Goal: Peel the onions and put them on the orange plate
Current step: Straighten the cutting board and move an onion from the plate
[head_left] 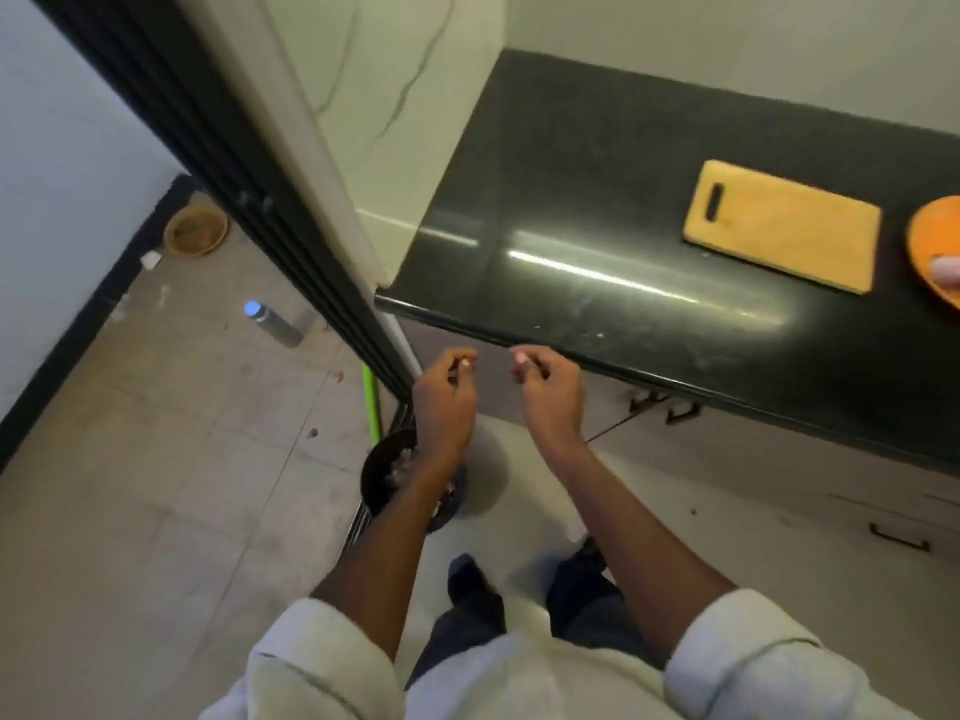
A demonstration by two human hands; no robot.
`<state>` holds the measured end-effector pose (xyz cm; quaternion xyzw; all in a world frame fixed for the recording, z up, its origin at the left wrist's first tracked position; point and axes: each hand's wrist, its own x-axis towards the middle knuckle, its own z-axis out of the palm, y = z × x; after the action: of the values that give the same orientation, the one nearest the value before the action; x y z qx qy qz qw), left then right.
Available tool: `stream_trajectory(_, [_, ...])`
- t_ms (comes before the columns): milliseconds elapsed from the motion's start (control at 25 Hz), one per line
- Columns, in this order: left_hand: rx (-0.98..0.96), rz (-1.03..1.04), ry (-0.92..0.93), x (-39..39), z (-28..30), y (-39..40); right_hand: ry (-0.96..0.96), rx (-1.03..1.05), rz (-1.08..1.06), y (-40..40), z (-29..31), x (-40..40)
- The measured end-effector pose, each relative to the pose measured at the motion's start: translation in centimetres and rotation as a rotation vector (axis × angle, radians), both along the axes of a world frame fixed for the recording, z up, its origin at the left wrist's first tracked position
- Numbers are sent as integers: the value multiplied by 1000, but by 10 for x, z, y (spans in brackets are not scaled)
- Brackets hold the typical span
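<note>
Both hands raised in front of the black worktop (597, 200) edge, above the floor, not touching it. Left hand (447, 402) and right hand (553, 394): fingers loosely curled, tips drawn near the thumbs; blurred, can't tell if a scrap of skin is pinched in either. Orange plate (930, 252) at the far right of the worktop, cut by the frame edge, a pale peeled onion (945, 270) on it. Wooden cutting board (784, 231) just left of the plate. Black bin (387, 478) on the floor under the left forearm, holding peel scraps. Green pole (371, 402) beside the door frame; steel bottle (272, 322) on the floor at left.
</note>
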<state>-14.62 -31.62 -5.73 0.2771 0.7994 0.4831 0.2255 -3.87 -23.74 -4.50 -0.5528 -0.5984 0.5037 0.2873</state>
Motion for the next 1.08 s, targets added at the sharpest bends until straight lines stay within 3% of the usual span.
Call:
stream_trajectory(280, [187, -201, 59, 106, 71, 147, 126, 173, -194, 119, 68, 114])
stream_trajectory(440, [60, -466, 152, 153, 76, 220, -163, 322, -214, 187, 69, 182])
stream_trajectory(560, [-103, -689, 285, 184, 73, 268, -473, 321, -81, 235, 56, 232])
stream_trajectory(680, [-167, -733, 320, 199, 66, 309, -715, 268, 111, 274, 43, 262])
stream_trajectory(920, [-495, -802, 475, 177, 36, 340, -826, 127, 302, 308, 20, 295])
stream_trajectory(1080, [-503, -829, 476, 188, 31, 313, -835, 168, 271, 289, 16, 302])
